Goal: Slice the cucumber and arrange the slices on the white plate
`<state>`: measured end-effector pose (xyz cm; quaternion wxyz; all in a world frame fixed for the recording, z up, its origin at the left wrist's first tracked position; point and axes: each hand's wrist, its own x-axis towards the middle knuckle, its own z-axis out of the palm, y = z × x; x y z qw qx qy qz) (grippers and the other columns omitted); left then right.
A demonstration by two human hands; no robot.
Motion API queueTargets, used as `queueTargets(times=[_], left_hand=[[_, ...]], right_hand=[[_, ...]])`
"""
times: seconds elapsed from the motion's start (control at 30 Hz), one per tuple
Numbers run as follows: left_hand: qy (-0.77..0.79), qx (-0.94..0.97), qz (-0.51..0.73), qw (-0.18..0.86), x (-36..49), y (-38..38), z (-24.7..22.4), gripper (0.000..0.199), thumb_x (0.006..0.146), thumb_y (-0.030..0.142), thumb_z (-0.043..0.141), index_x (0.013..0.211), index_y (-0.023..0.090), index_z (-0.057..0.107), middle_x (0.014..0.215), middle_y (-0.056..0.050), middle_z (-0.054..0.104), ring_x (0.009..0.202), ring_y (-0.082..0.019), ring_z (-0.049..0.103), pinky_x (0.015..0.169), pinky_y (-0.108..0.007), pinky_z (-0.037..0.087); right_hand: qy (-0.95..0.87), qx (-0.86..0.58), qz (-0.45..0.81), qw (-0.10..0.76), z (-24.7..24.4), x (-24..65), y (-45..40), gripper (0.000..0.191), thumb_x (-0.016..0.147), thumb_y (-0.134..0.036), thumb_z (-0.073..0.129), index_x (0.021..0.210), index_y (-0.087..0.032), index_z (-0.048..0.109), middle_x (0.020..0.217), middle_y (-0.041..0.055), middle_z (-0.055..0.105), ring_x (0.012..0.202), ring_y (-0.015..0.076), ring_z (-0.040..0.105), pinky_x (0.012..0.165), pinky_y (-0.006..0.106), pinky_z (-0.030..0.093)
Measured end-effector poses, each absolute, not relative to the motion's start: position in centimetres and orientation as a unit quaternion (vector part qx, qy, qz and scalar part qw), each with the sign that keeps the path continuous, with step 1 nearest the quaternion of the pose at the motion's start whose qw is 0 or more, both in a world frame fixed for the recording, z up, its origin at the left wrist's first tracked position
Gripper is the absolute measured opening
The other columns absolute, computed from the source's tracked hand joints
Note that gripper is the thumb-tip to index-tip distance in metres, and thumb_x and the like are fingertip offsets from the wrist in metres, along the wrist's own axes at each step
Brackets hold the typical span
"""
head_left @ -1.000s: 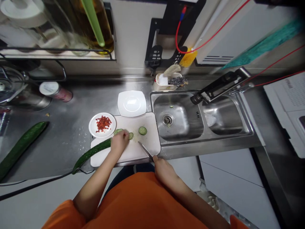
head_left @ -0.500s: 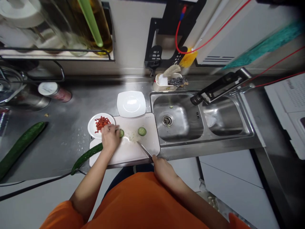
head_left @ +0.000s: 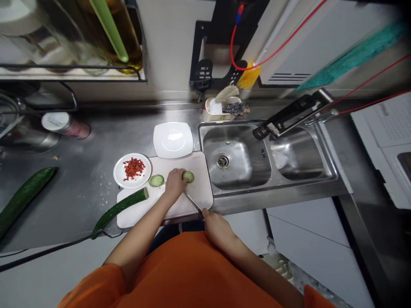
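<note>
My right hand (head_left: 218,226) is closed round the handle of a knife (head_left: 192,202), whose blade points up-left over the white cutting board (head_left: 202,192). Reaching across the board, my left hand (head_left: 176,184) has its curled fingers on the left edge of a cucumber slice (head_left: 189,176); the fingertips are partly hidden. More cucumber slices (head_left: 156,181) lie in an overlapping pile left of that hand. A cut cucumber (head_left: 122,208) rests with its pale end on the board and its tail out over the counter.
A round plate of chopped red pieces (head_left: 117,173) stands at the board's left, a white square plate (head_left: 173,139) behind it. To the right is a double sink (head_left: 239,149) with a black faucet (head_left: 282,117). A whole cucumber (head_left: 25,199) lies far left.
My left hand has moved right, from the slices beside the cut cucumber to the slice on the board's right. The left pile now shows. The knife stays in my right hand.
</note>
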<state>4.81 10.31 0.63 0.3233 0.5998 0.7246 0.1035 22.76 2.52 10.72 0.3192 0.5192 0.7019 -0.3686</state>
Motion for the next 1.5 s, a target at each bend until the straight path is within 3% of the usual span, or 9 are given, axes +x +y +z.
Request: queueTargets(times=[0.23, 0.33, 0.43, 0.57, 0.73, 1.5], left_hand=[[0.741, 0.56, 0.156, 0.336, 4.2, 9.6, 1.7, 0.009, 0.078, 0.024, 0.057, 0.083, 0.019, 0.061, 0.076, -0.001, 0.061, 0.069, -0.015, 0.055, 0.067, -0.027, 0.041], [0.758, 0.538, 0.171, 0.327, 3.2, 8.3, 1.8, 0.015, 0.08, 0.026, 0.054, 0.091, 0.018, 0.062, 0.07, 0.0, 0.061, 0.065, -0.015, 0.056, 0.063, -0.027, 0.041], [0.768, 0.539, 0.177, 0.297, 2.2, 6.6, 1.5, 0.03, 0.082, 0.023, 0.051, 0.11, 0.018, 0.061, 0.081, -0.004, 0.067, 0.074, -0.017, 0.061, 0.071, -0.028, 0.045], [0.751, 0.579, 0.158, 0.275, 1.5, 4.6, 0.8, 0.03, 0.084, 0.024, 0.05, 0.111, 0.018, 0.063, 0.098, -0.009, 0.067, 0.091, -0.021, 0.061, 0.083, -0.032, 0.046], [0.712, 0.623, 0.15, 0.287, 1.2, 3.7, 0.1, 0.04, 0.078, 0.024, 0.061, 0.118, 0.018, 0.058, 0.099, -0.008, 0.061, 0.083, -0.019, 0.059, 0.08, -0.031, 0.049], [0.741, 0.581, 0.197, 0.273, 1.9, 3.6, -0.1, 0.032, 0.081, 0.023, 0.056, 0.112, 0.018, 0.059, 0.099, -0.009, 0.062, 0.094, -0.022, 0.058, 0.087, -0.034, 0.048]], right_hand=[[0.705, 0.524, -0.359, 0.315, 10.9, 22.8, 2.7, 0.042, 0.081, 0.001, 0.034, 0.115, -0.014, 0.052, 0.091, 0.0133, 0.069, 0.089, 0.0246, 0.066, 0.069, 0.028, 0.045], [0.707, 0.523, -0.36, 0.312, 11.0, 22.8, 2.7, 0.042, 0.08, 0.002, 0.033, 0.115, -0.014, 0.052, 0.09, 0.0138, 0.069, 0.089, 0.0257, 0.067, 0.068, 0.028, 0.045], [0.71, 0.522, -0.359, 0.308, 11.0, 22.8, 2.8, 0.043, 0.078, 0.003, 0.033, 0.113, -0.012, 0.052, 0.092, 0.0149, 0.069, 0.089, 0.0265, 0.066, 0.068, 0.03, 0.045], [0.704, 0.525, -0.357, 0.317, 11.0, 22.7, 3.0, 0.042, 0.079, 0.002, 0.033, 0.112, -0.013, 0.053, 0.093, 0.0147, 0.069, 0.09, 0.0253, 0.066, 0.069, 0.029, 0.044], [0.697, 0.534, -0.347, 0.329, 11.3, 22.4, 3.3, 0.044, 0.079, 0.002, 0.033, 0.116, -0.013, 0.051, 0.093, 0.0141, 0.069, 0.091, 0.025, 0.065, 0.068, 0.027, 0.043], [0.714, 0.547, -0.34, 0.275, 10.4, 17.9, 3.7, 0.036, 0.086, -0.003, 0.032, 0.117, -0.013, 0.047, 0.098, 0.0165, 0.067, 0.1, 0.0251, 0.064, 0.074, 0.031, 0.049]])
